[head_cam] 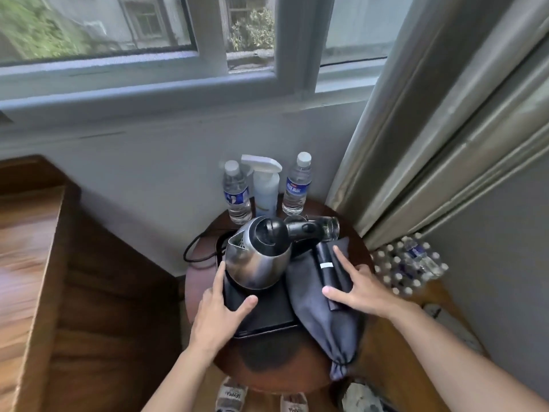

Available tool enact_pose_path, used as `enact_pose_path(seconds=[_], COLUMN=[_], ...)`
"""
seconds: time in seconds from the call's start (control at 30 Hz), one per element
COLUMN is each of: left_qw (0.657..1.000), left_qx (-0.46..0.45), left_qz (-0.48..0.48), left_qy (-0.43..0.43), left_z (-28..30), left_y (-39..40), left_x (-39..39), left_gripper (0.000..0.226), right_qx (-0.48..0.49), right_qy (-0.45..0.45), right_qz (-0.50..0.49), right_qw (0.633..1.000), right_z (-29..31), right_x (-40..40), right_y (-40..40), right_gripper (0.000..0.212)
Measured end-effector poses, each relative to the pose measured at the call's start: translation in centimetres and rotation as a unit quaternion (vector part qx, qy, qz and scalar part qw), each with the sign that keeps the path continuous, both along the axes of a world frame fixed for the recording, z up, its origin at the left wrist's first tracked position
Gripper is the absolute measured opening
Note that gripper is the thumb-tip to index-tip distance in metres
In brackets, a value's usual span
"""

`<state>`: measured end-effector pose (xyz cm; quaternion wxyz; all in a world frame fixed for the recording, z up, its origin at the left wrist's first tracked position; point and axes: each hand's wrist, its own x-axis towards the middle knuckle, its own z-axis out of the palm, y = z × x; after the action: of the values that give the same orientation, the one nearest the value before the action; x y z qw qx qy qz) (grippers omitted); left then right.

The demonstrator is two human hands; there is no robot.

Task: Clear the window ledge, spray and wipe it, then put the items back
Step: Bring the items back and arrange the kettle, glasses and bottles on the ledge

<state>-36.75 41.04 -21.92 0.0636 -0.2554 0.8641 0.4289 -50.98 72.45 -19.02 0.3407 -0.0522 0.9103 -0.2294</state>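
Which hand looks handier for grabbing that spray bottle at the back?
Probably the left hand. The spray bottle stands behind the kettle, nearer that side, while the right hand rests on the grey bag and black tube.

Kettle (258, 257) on tray (261, 310), bottles (237, 194) behind, pouch (320, 304) right.

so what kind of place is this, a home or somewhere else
Probably a hotel or guest room. A small round side table under a window holds a steel kettle on a black tray, two sealed water bottles and a glass, and a shrink-wrapped case of bottled water sits by the curtain.
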Motion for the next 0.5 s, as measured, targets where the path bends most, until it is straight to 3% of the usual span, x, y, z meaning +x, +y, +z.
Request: enact_pose_path(seconds=[0.27, 0.5], left_qw=[0.996, 0.987], left_qx=[-0.023, -0.039], left_qz=[0.058, 0.097], left_qy=[0.063, 0.123], left_z=[-3.3, -5.4], left_y=[1.5, 2.1], left_x=[-1.6, -1.9], left_gripper=[0.125, 0.112], right_qx=[-0.038, -0.1], right_qy=[0.04, 0.122], right_qz=[-0.002, -0.063], right_qw=[0.999, 0.985], right_z=[-1.4, -4.0], right_x=[-0.4, 0.7], right_y=[-0.8, -1.0], right_gripper=[0.107, 0.097])
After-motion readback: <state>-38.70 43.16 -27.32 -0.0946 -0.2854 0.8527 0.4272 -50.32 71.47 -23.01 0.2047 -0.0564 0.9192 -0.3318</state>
